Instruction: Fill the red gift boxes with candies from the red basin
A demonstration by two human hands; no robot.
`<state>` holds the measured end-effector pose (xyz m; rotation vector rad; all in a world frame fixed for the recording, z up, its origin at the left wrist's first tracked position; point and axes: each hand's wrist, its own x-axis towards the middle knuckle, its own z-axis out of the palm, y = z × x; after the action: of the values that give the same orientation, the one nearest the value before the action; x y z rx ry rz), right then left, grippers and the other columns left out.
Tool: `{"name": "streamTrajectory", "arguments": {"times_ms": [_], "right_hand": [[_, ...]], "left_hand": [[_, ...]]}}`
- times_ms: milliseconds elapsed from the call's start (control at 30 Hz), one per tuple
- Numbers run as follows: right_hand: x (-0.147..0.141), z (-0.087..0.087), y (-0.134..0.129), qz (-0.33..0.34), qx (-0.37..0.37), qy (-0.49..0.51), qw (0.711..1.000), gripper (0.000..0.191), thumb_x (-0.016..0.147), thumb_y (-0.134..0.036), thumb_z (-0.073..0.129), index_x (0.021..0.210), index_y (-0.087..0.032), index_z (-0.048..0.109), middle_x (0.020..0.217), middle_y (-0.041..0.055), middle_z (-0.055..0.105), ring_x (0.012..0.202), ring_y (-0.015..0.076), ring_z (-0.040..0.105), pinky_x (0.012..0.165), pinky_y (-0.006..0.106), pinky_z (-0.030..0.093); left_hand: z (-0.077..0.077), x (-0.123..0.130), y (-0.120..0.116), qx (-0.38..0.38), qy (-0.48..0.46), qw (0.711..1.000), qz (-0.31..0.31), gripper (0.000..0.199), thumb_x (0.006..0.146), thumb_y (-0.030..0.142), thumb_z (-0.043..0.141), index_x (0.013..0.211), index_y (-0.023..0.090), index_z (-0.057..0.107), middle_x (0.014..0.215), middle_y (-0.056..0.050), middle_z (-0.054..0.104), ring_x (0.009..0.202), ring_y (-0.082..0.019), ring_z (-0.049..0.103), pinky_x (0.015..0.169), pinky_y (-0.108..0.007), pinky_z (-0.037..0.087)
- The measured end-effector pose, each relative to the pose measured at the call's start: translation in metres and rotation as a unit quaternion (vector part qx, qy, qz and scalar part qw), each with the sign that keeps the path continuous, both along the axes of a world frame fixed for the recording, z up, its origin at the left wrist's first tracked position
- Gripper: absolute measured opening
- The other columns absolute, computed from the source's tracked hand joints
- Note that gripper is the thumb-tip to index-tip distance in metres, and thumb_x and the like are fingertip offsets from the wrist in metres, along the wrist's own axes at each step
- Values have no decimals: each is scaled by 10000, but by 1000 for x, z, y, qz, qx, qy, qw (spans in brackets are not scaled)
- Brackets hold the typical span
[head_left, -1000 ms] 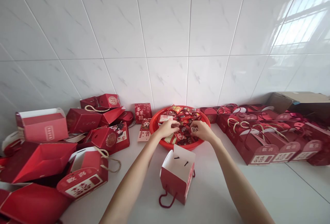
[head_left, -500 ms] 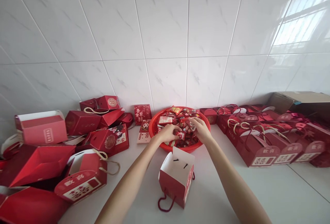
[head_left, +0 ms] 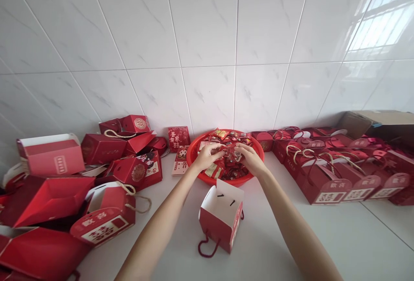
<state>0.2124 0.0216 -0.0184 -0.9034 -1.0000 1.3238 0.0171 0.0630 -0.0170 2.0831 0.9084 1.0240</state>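
A round red basin (head_left: 241,182) full of wrapped sweets (head_left: 231,173) stands against the wall. Over its left part is my left hand (head_left: 208,157), fingers bent and closed round something red that is too small to make out. My right hand (head_left: 249,158) is over the right part, its thumb and fingers pinching a sweet in a clear and red wrapper (head_left: 237,155). Just in front of the basin, an open red box (head_left: 216,225) with a white inside and dark red cord handles sits between my forearms.
Open and folded red boxes (head_left: 51,199) lie piled at the left. Red cards (head_left: 178,138) lean on the wall beside the basin. Rows of closed red boxes (head_left: 326,184) with handles fill the right, with a cardboard box (head_left: 378,118) behind them.
Both hands have shifted slightly within the basin and come closer together. The sweets beneath them have been stirred, and a gold and red packet now shows near the front left.
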Motion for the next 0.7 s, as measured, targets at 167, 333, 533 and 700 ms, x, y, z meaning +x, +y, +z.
{"name": "streamTrajectory", "arguments": {"times_ms": [167,333,533,700], "right_hand": [[-4,4,-4,10,-2,-13,1000,221,598,-354,811,708,-220,674,720,-4,689,695,191,653,601,285,530],[-3,5,0,-45,9,18,999,289,623,-460,771,726,-236,620,735,12,682,770,243,701,595,315,551],[-1,3,3,-91,9,38,995,314,606,-470,779,738,-236,617,759,34,697,809,282,722,554,325,536],[-1,5,2,-110,13,54,992,318,593,-483,757,731,-240,606,714,29,693,789,287,723,546,337,541]], "left_hand": [[1,1,-4,-22,25,999,0,460,900,285,610,1346,171,607,1218,-118,726,1052,-224,712,918,-358,575],[1,5,-5,-42,146,987,-44,229,811,223,669,1014,190,771,1036,-65,790,963,-218,724,881,-307,557],[4,20,-8,-36,308,946,-100,194,688,155,715,835,259,788,919,-4,795,789,-203,719,728,-249,516],[10,36,-5,6,385,921,-59,437,699,142,704,1124,242,731,1297,-92,697,1076,-305,686,836,-321,512]]}}
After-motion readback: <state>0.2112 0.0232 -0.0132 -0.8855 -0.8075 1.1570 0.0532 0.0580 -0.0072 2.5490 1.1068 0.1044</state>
